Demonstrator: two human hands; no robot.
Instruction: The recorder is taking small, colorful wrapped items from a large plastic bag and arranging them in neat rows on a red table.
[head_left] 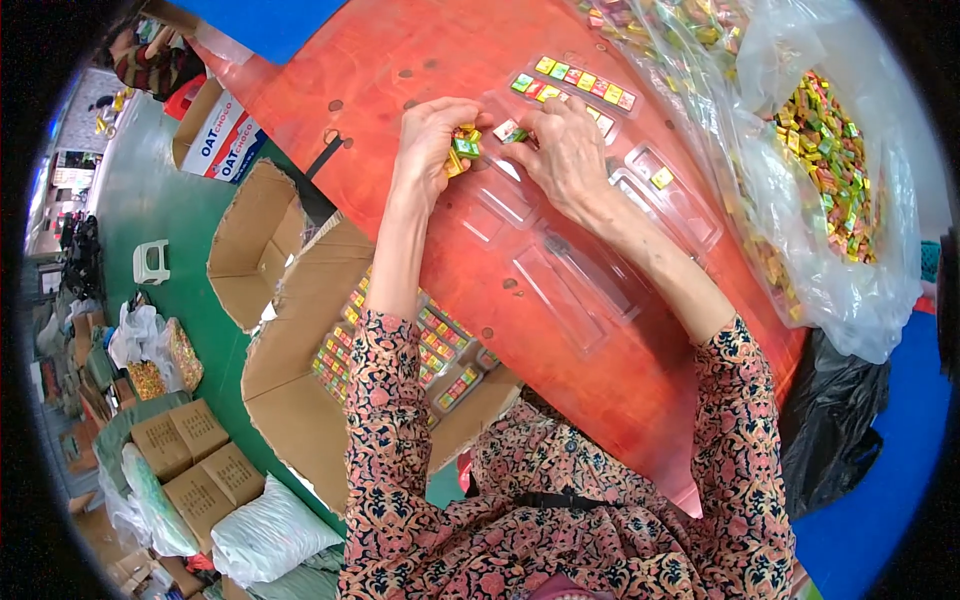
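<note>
A: What does each grip have?
B: The left hand (438, 138) curls around a cluster of small wrapped pieces (465, 148), yellow and green showing past the fingers. The right hand (567, 150) is in a narrow pinch, thumb against fingertips, on a pale-and-green piece (516, 136); that may be two pressed together, since the fingers cover part of it.

A: And around them?
B: Both hands are near each other over the red table (360, 80). Just beyond the right hand lies a see-through tray (575, 77) with a row of coloured pieces. Farther right, another tray (692, 208) carries one yellow piece; unfilled trays (560, 300) lie closer to the person.

A: How would you handle this step?
B: Turn each piece in the fingertips until it sits square with its row, and press lightly so its neighbours don't pop up. Hold the left hand low and loosely closed, offering one piece at a time.

A: Farther out?
B: A big plastic bag (880, 300) of loose pieces (825, 150) at right; at left, an open carton (290, 430) holds filled trays (440, 335), partly behind the left sleeve.
</note>
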